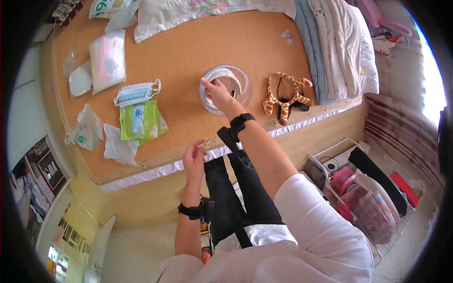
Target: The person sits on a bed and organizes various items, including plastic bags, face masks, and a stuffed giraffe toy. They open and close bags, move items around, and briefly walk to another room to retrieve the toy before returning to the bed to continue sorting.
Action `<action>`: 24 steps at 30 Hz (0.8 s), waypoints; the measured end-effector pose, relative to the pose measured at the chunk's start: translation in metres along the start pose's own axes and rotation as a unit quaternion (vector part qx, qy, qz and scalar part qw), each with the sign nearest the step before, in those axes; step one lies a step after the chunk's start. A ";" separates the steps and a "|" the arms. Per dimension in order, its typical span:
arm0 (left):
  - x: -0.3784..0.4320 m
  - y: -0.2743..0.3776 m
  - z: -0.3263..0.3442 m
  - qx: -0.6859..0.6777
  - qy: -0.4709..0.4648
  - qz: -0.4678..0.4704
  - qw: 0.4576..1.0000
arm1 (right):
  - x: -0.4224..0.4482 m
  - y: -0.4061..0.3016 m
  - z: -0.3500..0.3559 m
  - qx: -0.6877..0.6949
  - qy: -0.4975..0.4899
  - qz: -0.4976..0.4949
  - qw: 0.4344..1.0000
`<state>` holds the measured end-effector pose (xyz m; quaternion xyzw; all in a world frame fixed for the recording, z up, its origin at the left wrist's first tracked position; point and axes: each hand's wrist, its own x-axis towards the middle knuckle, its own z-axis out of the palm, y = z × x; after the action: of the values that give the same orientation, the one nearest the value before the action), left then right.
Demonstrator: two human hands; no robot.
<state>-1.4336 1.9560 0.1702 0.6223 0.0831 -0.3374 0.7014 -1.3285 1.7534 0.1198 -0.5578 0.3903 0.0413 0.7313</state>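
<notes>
A clear round plastic bowl (246,80) stands on the orange woven mat, with pale curved headbands (226,73) inside it. My right hand (218,92) reaches into the bowl, thumb and fingers closed around the left side of a white band; the fingertips are partly hidden. My left hand (194,155) hovers near the bed's front edge, fingers loosely curled and nothing visible in it. To the right of the bowl lies a giraffe-print headband (285,102) with plush horns and ears. Something black lies beneath it.
Left of the bowl are face masks (136,93), a green wipes packet (143,122), crumpled plastic bags (86,129) and a packaged white bundle (108,62). A floral pillow (198,12) lies at the back; folded bedding (336,49) is stacked right. A wire rack (382,251) stands by the bed.
</notes>
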 end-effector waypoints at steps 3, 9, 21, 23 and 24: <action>0.031 0.005 0.012 0.008 0.052 0.017 0.998 | -0.006 -0.003 0.005 0.005 0.089 0.022 0.996; 0.069 -0.003 0.029 0.089 -0.054 0.055 0.993 | -0.077 -0.020 0.028 0.015 0.070 -0.060 0.996; 0.079 -0.025 0.014 0.119 -0.052 -0.020 0.991 | -0.153 -0.077 -0.165 -0.657 0.259 -0.172 0.687; 0.076 -0.026 0.007 0.120 -0.051 -0.008 0.991 | -0.136 -0.062 -0.184 -0.690 0.247 -0.123 0.669; 0.075 -0.032 0.004 0.108 -0.050 -0.003 0.993 | -0.130 -0.054 -0.195 -0.694 0.243 -0.155 0.660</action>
<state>-1.3962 1.9247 0.1048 0.6766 0.0125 -0.3772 0.6322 -1.4940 1.6164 0.2278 -0.9460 0.3201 0.0496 0.0074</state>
